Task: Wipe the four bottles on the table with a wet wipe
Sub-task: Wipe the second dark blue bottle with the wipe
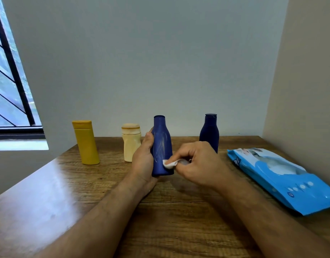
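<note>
— Where's the bottle?

— The blue bottle [162, 146] stands upright in my left hand [142, 161], fingers curled round its far side. My right hand [196, 164] pinches the wet wipe [169, 164] against its lower front.

— Around them?

— Beyond my right hand stands a second dark blue bottle [209, 131], partly hidden by my knuckles. The wipes pack [279, 175] lies to its right. Left of my left hand: the cream bottle [131, 142], then the yellow bottle [86, 142], on the wooden table [48, 183].

Four bottles in a row on table [48, 183]: two left, held bottle [162, 146] centre, fourth right; wipes pack [283, 175] far right.
</note>
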`<state>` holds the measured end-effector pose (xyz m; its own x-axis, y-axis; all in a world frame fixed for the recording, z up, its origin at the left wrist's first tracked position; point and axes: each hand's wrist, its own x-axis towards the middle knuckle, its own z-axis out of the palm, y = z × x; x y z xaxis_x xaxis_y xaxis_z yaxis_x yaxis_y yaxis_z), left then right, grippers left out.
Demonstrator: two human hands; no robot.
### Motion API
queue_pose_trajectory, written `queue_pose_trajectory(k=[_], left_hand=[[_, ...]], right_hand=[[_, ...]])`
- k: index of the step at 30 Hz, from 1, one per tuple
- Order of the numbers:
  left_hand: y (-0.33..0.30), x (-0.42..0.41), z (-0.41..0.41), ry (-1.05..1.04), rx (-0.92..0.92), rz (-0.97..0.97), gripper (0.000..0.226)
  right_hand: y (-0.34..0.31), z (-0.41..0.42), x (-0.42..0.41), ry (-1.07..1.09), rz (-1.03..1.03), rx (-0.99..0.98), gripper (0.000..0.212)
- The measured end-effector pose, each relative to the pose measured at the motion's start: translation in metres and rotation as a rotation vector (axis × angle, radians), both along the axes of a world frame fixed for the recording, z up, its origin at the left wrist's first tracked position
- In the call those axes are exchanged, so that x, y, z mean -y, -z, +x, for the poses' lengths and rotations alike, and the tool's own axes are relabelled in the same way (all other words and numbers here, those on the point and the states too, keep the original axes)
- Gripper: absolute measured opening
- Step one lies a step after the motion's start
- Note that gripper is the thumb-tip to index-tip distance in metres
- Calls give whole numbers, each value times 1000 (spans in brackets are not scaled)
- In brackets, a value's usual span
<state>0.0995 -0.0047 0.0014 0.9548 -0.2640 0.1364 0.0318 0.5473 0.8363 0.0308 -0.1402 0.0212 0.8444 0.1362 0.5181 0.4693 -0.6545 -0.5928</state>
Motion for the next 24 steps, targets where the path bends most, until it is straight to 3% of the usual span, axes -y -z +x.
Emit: queue_pose_trajectory(k=[3,10,12,18,21,24], left_hand=[[-2,-2,-3,56,-20,-7,44],[0,3,-14,258,19,114,50],[-1,3,-14,237,35,112,48],[-2,-1,-3,45,13,-21,45],[-4,-2,-8,78,-9,-13,44],[-3,1,-13,165,-3,73,43]], right_hand=[[0,1,0,47,-33,58,19],[-8,5,7,347,171,324,15],[-6,4,6,295,136,295,13],[-2,-1,-4,-29,-37,-36,16],[-1,0,-2,-14,-70,-57,17],[-4,1,0,142,87,60,10]])
